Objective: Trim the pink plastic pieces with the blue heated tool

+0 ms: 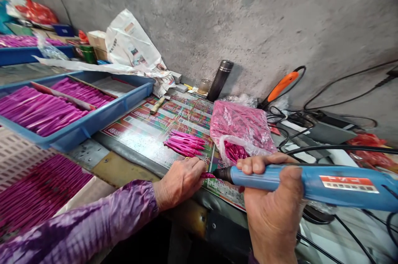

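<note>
Head view: my right hand (270,214) wraps a blue rotary tool (306,183), its tip just beside the magenta plastic piece (207,175) pinched in my left hand (180,181). It should handle light, stiff and slippery, so I'd hold its end; a pile of magenta pieces (185,144) lies beyond on a printed sheet (139,123).

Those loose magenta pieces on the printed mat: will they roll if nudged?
Probably: the tapered magenta plastic pieces lie loosely heaped on the printed mat, so they'd likely roll or slide. They look light yet stiff, keeping straight shapes.
</note>
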### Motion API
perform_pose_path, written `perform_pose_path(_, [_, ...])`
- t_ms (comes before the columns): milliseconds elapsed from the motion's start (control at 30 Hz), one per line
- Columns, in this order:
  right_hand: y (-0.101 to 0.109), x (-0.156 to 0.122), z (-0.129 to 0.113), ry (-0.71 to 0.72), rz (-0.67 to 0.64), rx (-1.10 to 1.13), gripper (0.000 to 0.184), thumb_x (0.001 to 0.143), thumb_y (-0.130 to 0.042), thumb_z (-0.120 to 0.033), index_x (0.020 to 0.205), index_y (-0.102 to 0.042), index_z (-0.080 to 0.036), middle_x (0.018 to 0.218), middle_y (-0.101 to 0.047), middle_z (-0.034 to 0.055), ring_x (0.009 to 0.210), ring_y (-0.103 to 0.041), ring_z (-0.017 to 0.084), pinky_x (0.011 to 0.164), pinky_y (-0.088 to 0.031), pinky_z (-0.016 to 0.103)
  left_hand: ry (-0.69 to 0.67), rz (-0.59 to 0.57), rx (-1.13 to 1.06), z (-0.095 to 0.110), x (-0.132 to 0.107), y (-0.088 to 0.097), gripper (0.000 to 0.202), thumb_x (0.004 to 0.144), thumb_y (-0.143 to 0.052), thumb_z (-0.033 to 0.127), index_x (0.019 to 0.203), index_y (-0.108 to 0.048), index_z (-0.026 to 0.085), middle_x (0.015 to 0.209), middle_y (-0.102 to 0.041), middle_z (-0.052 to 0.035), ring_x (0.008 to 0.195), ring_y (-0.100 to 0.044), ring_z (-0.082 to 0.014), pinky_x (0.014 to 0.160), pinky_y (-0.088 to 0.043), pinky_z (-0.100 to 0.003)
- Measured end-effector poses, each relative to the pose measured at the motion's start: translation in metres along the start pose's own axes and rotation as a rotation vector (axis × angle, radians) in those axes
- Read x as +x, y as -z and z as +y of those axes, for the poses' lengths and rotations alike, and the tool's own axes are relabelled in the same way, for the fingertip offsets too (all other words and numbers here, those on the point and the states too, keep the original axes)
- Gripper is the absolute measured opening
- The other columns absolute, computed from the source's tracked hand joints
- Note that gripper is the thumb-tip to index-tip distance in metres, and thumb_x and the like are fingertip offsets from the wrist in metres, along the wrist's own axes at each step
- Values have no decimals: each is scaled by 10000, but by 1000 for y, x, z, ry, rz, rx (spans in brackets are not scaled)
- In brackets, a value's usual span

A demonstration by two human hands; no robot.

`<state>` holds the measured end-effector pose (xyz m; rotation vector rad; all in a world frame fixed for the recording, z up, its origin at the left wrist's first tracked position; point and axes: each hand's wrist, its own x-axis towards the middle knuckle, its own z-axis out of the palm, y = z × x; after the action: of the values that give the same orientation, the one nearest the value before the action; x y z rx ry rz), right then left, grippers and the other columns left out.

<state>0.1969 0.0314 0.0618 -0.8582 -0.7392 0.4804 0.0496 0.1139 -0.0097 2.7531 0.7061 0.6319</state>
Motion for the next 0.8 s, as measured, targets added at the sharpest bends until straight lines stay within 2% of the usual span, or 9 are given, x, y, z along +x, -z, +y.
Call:
perform_pose_path(167, [-1,-2,-2,3,-6,0,361,824,-736,-541,854,-548,-235,649,-521,-57,606,-530,126,658,-496,310,-13,-13,-17,-2,-1,-3,159,990,-485,151,1059,-625,179,989,-679,-61,882,-661,-195,757,-512,-291])
perform_pose_path(333, [-1,-2,-2,6,-1,0,363,814,-749,-536,849,-547,-236,636,-526,-58,592,-529,128,648,-498,313,-21,-13,-1,-3,-1,-6,235,1043,-438,192,1036,-672,182,959,-668,-61,853,-649,-177,745,-514,-267])
perform_pose_path(667, [2,-3,-5,8,19,1,312,829,-726,-501,843,-563,-234,646,-515,-55,595,-523,126,642,-493,309,-19,-1,-64,-4,-2,-4,180,1019,-483,197,1028,-663,207,972,-667,-60,912,-648,-182,848,-535,-280])
perform_pose_path(800, [8,-3,-7,16,34,-1,289,844,-707,-488,862,-567,-236,664,-521,-50,616,-528,132,652,-497,313,-39,-7,-44,-4,-4,-3,190,1024,-465,195,989,-651,201,970,-676,-59,874,-644,-173,810,-519,-269])
